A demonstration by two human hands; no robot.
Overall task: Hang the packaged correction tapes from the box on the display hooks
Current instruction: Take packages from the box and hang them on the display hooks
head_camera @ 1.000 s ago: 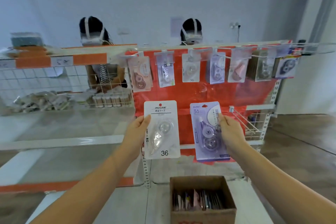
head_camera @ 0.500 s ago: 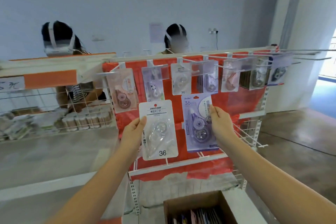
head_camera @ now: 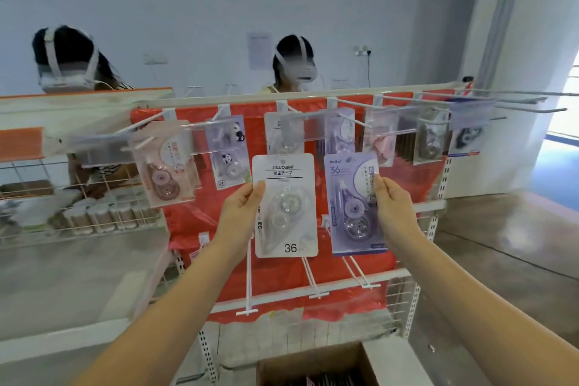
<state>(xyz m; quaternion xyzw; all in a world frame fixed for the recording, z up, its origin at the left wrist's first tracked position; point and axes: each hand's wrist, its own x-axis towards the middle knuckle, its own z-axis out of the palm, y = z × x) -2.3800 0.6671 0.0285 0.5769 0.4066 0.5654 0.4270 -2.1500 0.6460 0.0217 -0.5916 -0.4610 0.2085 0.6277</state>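
Before the red display panel [head_camera: 282, 276], both arms reach forward and up, each hand carrying one packaged correction tape. Left hand [head_camera: 241, 213]: thumb on the front face, fingers curled behind, pinching the left edge of the white pack [head_camera: 285, 205]. Pack is upright, printed "JINUO" at top and "36" at the bottom, clear dispenser visible through the blister. Right hand [head_camera: 390, 207]: pinches the right edge of the purple pack [head_camera: 352, 204], thumb on front, also upright, "36" printed near its top left. The two packs are side by side, close but apart, both held in front of the panel and just below the upper row of hooks [head_camera: 313, 117].

Upper row: several packs already hang from the white hooks, behind clear label strips: a pink pack [head_camera: 166, 172] at left, a panda-print pack [head_camera: 230, 153] next to it, then more packs running right; the far ones are blurred. The white pack's top edge sits just under a hanging white pack [head_camera: 283, 135].

Lower row of hooks [head_camera: 316, 279] projects from the panel beneath the held packs, with nothing on them.

Bottom edge: an open cardboard box [head_camera: 372, 363] is partly in view, its contents too dark to make out.

Left of the panel: wire basket shelf [head_camera: 94, 219] holding small rolled items. Beyond the rack, two persons wearing headsets.
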